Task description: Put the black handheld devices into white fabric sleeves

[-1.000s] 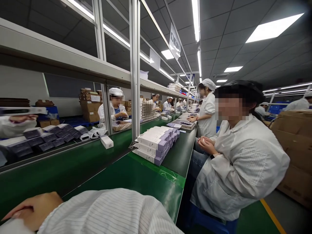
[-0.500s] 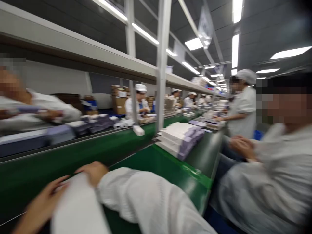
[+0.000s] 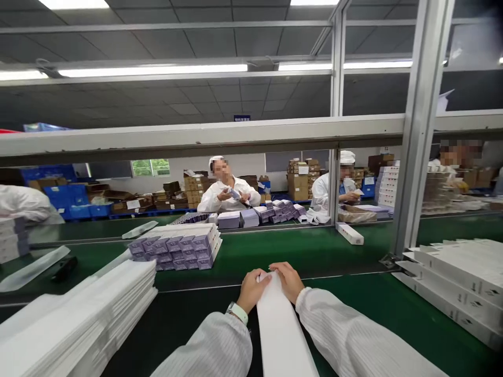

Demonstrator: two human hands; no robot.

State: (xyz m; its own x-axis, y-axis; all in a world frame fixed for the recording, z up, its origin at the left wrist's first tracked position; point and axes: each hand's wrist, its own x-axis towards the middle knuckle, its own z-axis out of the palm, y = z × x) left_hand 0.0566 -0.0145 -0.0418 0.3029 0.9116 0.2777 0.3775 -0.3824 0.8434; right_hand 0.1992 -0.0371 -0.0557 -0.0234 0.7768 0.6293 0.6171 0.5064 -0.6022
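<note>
A long white box point(image 3: 282, 330) lies lengthwise in front of me, pointing away, its near end cut off by the bottom of the view. At its far end my left hand point(image 3: 252, 289) grips the left side, thumb on the top. My right hand point(image 3: 288, 281) is curled over the same end from the right, fingers bent around the edge. Left of my arms is a tall pile of flat white cartons point(image 3: 118, 298). Beyond it sits a stack of long boxes with purple ends point(image 3: 184, 246).
Several long white boxes point(image 3: 463, 277) are stacked on the right of the green bench, beside a metal post point(image 3: 420, 131). A single white box point(image 3: 349, 234) lies on the green belt ahead. Across it, a co-worker point(image 3: 230, 191) holds a box. A shelf beam point(image 3: 204, 139) crosses above.
My view has swung left, from along the line to straight across it. Both hands stay on the white box, which now appears mid-view. The neighbour on the right is out of sight.
</note>
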